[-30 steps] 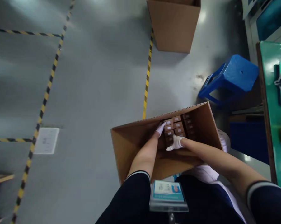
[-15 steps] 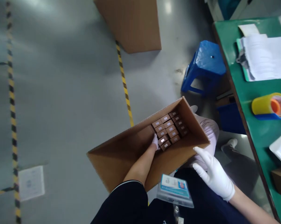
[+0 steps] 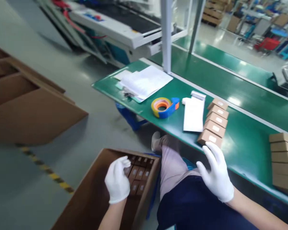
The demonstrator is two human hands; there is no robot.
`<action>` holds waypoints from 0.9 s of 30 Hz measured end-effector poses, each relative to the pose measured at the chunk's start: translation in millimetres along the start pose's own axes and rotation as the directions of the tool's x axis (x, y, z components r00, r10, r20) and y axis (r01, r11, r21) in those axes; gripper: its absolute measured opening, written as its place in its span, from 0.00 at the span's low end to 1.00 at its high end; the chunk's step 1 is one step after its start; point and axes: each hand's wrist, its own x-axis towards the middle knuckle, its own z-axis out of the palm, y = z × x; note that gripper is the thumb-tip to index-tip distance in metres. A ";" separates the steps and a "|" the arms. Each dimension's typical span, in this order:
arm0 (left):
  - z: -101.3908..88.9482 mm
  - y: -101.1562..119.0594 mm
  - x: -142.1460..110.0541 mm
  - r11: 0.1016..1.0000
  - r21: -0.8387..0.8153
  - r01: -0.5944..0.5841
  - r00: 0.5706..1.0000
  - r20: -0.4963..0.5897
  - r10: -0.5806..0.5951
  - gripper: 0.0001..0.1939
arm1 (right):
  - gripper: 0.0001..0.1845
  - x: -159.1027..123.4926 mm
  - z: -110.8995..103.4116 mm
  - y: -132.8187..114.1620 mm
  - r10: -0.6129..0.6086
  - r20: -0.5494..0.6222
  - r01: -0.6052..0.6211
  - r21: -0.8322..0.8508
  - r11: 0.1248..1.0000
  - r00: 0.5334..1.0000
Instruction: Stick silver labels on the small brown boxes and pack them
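Green workbench [image 3: 244, 159] beside gloved right hand [image 3: 217, 174]

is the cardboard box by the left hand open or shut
The cardboard box is open: rows of small brown boxes show inside, with the gloved left hand just above them.

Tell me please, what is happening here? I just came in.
Someone is working between a carton and a green bench. The gloved left hand hangs over the open carton, which holds rows of small brown boxes. The gloved right hand is open at the edge of the bench, next to a line of similar boxes. A tape dispenser and papers lie farther along the bench.
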 end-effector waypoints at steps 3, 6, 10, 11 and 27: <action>67.1 132.1 34.0 0.901 -0.177 -0.395 0.853 0.292 0.432 0.15 | 0.42 7.8 -5.1 15.2 0.099 -0.067 -0.108 -0.139 0.984 0.993; 177.9 245.0 56.6 0.738 -0.290 -0.610 0.549 0.516 0.657 0.15 | 0.42 18.7 1.8 17.2 0.123 -0.029 -0.126 -0.183 0.975 0.992; 329.9 303.6 71.2 0.761 -0.177 -0.624 0.323 0.828 0.457 0.20 | 0.43 35.7 22.0 14.5 0.191 0.066 -0.181 -0.133 0.974 0.979; 357.2 304.5 72.0 0.761 -0.153 -0.631 0.299 0.856 0.421 0.20 | 0.45 38.5 25.5 16.8 0.208 0.083 -0.197 -0.125 0.972 0.975; 378.5 262.2 0.8 0.827 0.057 -0.559 0.341 0.925 0.167 0.33 | 0.38 -6.1 -113.9 199.7 0.607 0.095 -0.546 -0.343 0.764 0.789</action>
